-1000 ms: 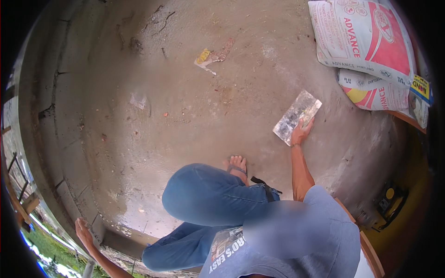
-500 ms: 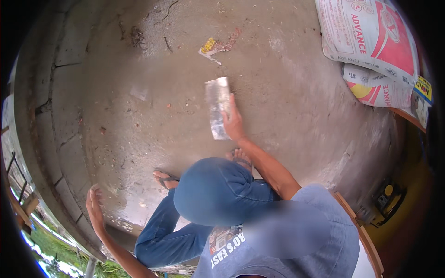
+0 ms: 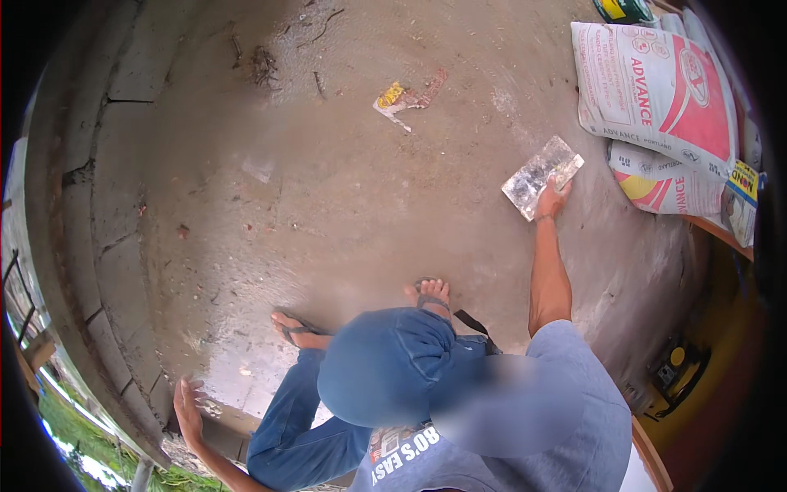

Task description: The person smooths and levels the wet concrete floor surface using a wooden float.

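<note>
Passable floor [image 3: 344, 234] spans centre; sacks [image 3: 656, 92] (seemingly two) block upper right.

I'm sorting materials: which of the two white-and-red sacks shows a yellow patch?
The lower white-and-red sack, partly covered: its yellow patch shows, while the upper white-and-red sack shows no yellow.

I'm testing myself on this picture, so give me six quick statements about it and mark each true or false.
1. The right grip holds the plate. True.
2. The upper bag lies on the lower bag. True.
3. The scrap lies left of the upper bag. True.
4. The left grip holds the scrap. False: the left grip looks empty.
5. The feet are bare. False: the feet wear sandals.
6. The plate touches the lower bag. False: floor shows between them.
</note>
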Demonstrator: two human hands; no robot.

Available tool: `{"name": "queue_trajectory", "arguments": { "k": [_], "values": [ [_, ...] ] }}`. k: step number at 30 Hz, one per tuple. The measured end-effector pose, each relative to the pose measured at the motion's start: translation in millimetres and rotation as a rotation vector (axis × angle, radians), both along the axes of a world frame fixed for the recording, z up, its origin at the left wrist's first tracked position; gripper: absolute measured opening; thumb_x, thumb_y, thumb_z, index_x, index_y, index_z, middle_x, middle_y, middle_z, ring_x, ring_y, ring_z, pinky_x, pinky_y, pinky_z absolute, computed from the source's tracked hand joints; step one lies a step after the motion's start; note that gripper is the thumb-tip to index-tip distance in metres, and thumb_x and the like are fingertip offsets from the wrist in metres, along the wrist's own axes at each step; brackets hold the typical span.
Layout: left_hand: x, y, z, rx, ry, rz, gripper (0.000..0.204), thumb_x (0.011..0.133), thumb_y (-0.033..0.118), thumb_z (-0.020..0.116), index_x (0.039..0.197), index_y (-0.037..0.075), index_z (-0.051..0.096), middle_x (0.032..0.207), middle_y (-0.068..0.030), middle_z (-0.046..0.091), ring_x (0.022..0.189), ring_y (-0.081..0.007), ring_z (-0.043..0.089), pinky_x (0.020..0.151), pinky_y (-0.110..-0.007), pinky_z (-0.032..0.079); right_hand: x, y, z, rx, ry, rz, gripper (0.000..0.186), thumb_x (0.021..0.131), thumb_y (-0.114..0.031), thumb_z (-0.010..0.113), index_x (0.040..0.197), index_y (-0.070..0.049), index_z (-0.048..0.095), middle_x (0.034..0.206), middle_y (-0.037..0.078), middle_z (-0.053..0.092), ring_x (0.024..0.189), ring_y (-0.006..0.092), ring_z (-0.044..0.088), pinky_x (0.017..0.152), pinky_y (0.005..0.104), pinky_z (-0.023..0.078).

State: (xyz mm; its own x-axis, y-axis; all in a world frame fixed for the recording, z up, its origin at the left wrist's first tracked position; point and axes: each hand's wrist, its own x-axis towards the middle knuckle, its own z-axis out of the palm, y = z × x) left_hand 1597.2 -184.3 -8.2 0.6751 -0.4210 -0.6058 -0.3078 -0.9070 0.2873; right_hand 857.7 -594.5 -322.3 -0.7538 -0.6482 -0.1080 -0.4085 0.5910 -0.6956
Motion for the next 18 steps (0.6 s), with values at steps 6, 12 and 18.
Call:
{"name": "queue_trajectory", "arguments": {
  "k": [6, 12, 18],
  "values": [
    [1, 6, 9, -0.104, -0.015, 0.102, 0.060, 0.108, 0.051, 0.037, 0.137, 0.003, 0.058, 0.101, -0.0076, 0.067, 0.081, -0.0133, 0.057, 0.072, -0.028, 0.045, 200, -70, -39, -0.029, -0.051, 0.421, 0.072, 0.095, -0.022, 0.063, 0.157, -0.008, 0.029, 0.138, 0.033, 0.054, 0.120, 0.0443, 0.060, 0.098, 0.0462, 0.051],
    [-24, -51, 25, -0.171, -0.079, -0.007, 0.060, 0.108, 0.050, 0.035, 0.138, 0.003, 0.058, 0.102, -0.0077, 0.067, 0.082, -0.0129, 0.057, 0.075, -0.028, 0.044, 516, 48, 16, 0.046, -0.134, 1.476, 0.073, 0.099, -0.016, 0.054, 0.160, -0.011, 0.015, 0.103, 0.026, 0.061, 0.093, 0.0409, 0.066, 0.081, 0.0515, 0.057],
    [-39, -52, 43, -0.194, -0.097, 0.000, 0.060, 0.107, 0.050, 0.035, 0.137, 0.003, 0.059, 0.102, -0.0077, 0.068, 0.080, -0.0119, 0.055, 0.073, -0.027, 0.043, 473, 53, 34, -0.316, -0.392, 1.271, 0.070, 0.099, -0.018, 0.056, 0.160, -0.014, 0.022, 0.122, 0.027, 0.062, 0.103, 0.0452, 0.064, 0.084, 0.0513, 0.056]
  ]
}}
